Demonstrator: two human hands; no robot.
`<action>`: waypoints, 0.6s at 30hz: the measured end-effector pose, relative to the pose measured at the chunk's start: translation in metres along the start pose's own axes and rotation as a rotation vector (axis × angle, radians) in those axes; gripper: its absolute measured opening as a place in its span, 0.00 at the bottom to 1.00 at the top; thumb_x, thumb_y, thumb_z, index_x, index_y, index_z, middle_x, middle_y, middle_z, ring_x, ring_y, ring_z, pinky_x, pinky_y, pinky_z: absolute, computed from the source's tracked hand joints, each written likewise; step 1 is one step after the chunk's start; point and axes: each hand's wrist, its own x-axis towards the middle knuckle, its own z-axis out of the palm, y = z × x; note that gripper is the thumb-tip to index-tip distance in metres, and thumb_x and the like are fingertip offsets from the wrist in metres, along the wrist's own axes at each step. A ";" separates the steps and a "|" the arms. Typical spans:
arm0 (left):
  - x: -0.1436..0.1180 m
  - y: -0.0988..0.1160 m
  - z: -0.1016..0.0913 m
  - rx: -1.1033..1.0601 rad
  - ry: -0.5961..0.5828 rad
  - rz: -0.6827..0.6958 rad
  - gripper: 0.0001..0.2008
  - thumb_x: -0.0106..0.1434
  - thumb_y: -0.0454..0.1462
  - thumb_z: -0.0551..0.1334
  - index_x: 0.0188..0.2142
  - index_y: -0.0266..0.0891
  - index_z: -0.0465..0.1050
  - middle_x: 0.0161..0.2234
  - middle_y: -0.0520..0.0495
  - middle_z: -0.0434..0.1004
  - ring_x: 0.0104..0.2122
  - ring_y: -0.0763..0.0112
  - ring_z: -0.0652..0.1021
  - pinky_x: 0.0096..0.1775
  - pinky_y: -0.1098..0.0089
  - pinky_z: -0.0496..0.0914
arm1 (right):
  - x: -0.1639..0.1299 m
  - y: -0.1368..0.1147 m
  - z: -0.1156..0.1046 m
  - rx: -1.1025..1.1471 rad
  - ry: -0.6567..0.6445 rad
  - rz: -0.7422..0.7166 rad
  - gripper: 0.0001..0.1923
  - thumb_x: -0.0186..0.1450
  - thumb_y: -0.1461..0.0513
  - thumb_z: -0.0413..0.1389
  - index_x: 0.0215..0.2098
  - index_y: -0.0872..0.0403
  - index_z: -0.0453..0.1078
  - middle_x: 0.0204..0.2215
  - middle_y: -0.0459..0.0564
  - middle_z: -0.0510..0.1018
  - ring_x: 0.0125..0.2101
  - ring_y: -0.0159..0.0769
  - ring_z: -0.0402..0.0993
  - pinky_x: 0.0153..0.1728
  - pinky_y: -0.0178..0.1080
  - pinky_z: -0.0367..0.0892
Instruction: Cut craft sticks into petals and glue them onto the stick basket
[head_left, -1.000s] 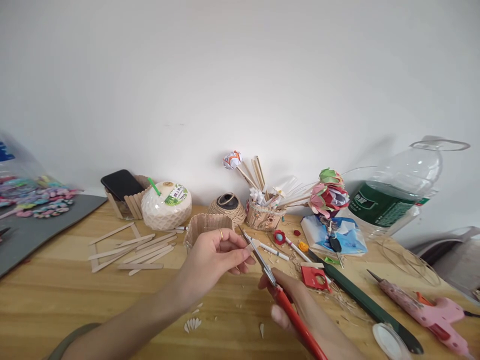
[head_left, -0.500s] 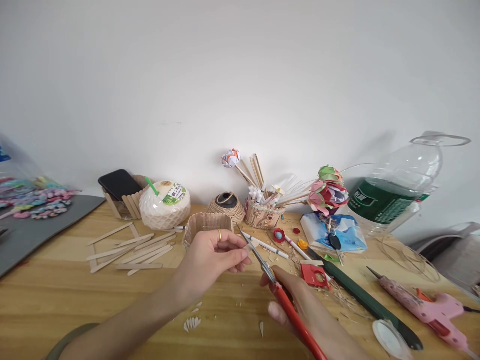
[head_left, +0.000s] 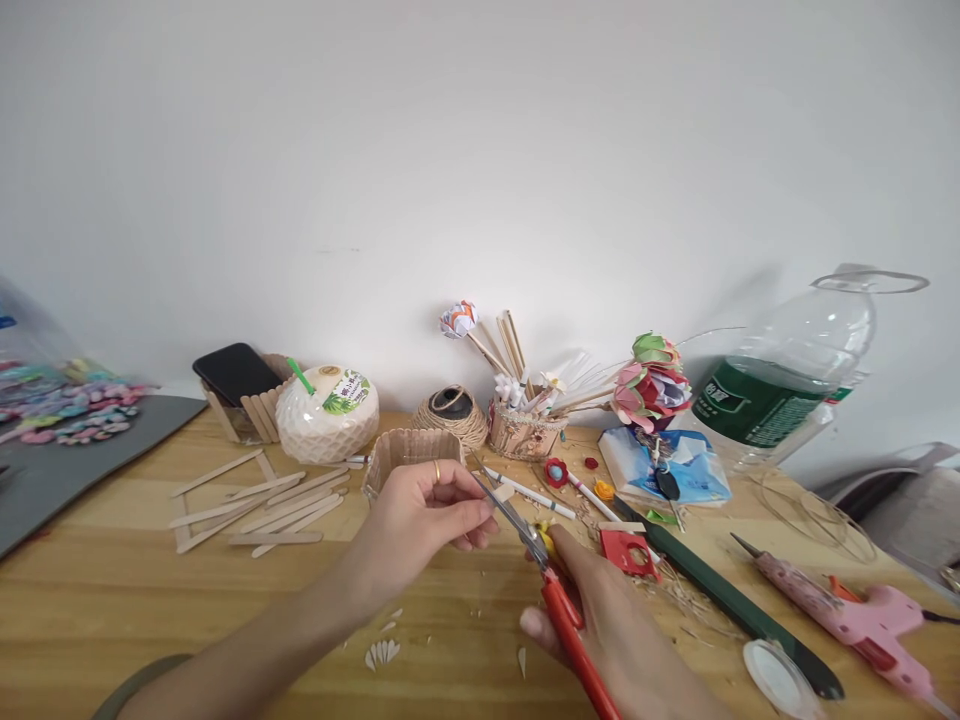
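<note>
Red-handled scissors are gripped in my right hand, blades pointing up and left to the fingertips of my left hand. That left hand, closed in a pinch, holds a short piece of wooden craft stick, whose pale end shows just past the blades; the rest is hidden by fingers. Below the hands, several small petal-shaped wood pieces lie together on the wooden table, and a single pointed sliver lies apart to the right. Behind my left hand stands a small craft-stick box.
Loose craft sticks spread on the left, near a white coconut and a phone in a stick holder. Twine and a decorated pot stand behind. At right lie a green-handled knife and pink glue gun.
The scissors and my right hand have shifted slightly left, and the handles have spread apart. The pale wood end now shows to the right of the blades. My left hand stays nearly in place.
</note>
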 end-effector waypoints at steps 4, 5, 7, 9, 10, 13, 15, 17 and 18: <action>0.000 -0.003 0.000 -0.010 -0.014 0.026 0.07 0.54 0.37 0.64 0.30 0.35 0.73 0.23 0.51 0.75 0.24 0.75 0.73 0.28 0.74 0.67 | 0.001 0.000 0.003 -0.085 0.056 0.054 0.17 0.58 0.50 0.53 0.28 0.50 0.51 0.23 0.46 0.68 0.24 0.38 0.62 0.25 0.36 0.53; 0.001 -0.004 0.000 -0.012 -0.016 0.027 0.06 0.54 0.37 0.64 0.30 0.35 0.72 0.23 0.51 0.75 0.24 0.75 0.73 0.28 0.75 0.67 | 0.001 0.000 0.003 -0.103 0.062 0.067 0.17 0.58 0.50 0.53 0.28 0.50 0.51 0.23 0.46 0.68 0.24 0.38 0.62 0.24 0.36 0.52; 0.001 -0.006 0.000 -0.015 -0.018 0.028 0.06 0.54 0.38 0.64 0.30 0.36 0.72 0.23 0.51 0.75 0.24 0.75 0.73 0.28 0.75 0.67 | 0.001 -0.001 0.003 -0.122 0.066 0.082 0.16 0.58 0.51 0.52 0.28 0.50 0.50 0.23 0.47 0.68 0.24 0.39 0.62 0.24 0.36 0.52; 0.001 -0.007 0.000 -0.021 -0.015 0.029 0.06 0.54 0.38 0.64 0.30 0.36 0.72 0.23 0.51 0.75 0.24 0.75 0.73 0.28 0.75 0.67 | 0.001 -0.002 0.003 -0.125 0.065 0.082 0.15 0.58 0.51 0.52 0.27 0.50 0.50 0.23 0.47 0.68 0.24 0.39 0.63 0.24 0.36 0.52; 0.001 -0.008 0.000 -0.024 -0.013 0.030 0.07 0.54 0.38 0.64 0.30 0.36 0.72 0.23 0.51 0.75 0.24 0.75 0.73 0.28 0.74 0.67 | 0.001 -0.002 0.003 -0.123 0.065 0.079 0.15 0.58 0.51 0.52 0.27 0.50 0.50 0.23 0.47 0.68 0.24 0.39 0.63 0.24 0.36 0.52; 0.000 -0.007 0.000 -0.019 -0.011 0.025 0.07 0.54 0.38 0.64 0.30 0.36 0.72 0.23 0.51 0.75 0.24 0.74 0.73 0.28 0.74 0.67 | 0.000 -0.002 0.002 -0.114 0.066 0.062 0.15 0.58 0.51 0.52 0.27 0.50 0.51 0.23 0.46 0.68 0.24 0.38 0.62 0.24 0.36 0.52; -0.001 -0.006 0.000 -0.011 -0.008 0.020 0.07 0.54 0.38 0.64 0.30 0.35 0.73 0.23 0.51 0.75 0.24 0.74 0.73 0.28 0.74 0.67 | 0.000 -0.001 0.001 -0.100 0.066 0.045 0.15 0.58 0.52 0.53 0.27 0.50 0.52 0.23 0.46 0.68 0.23 0.37 0.61 0.24 0.35 0.52; -0.001 -0.005 0.001 -0.004 -0.010 0.015 0.07 0.53 0.38 0.64 0.30 0.35 0.73 0.23 0.50 0.75 0.24 0.74 0.73 0.28 0.74 0.67 | 0.000 0.001 0.001 -0.071 0.059 0.010 0.15 0.58 0.51 0.53 0.27 0.50 0.53 0.22 0.45 0.67 0.23 0.35 0.60 0.23 0.35 0.52; 0.000 -0.004 0.001 -0.001 -0.011 0.014 0.07 0.53 0.38 0.65 0.29 0.34 0.73 0.23 0.50 0.75 0.24 0.74 0.73 0.28 0.74 0.67 | 0.000 0.002 0.001 -0.048 0.052 -0.016 0.16 0.59 0.50 0.53 0.27 0.51 0.53 0.22 0.44 0.67 0.22 0.34 0.59 0.23 0.35 0.52</action>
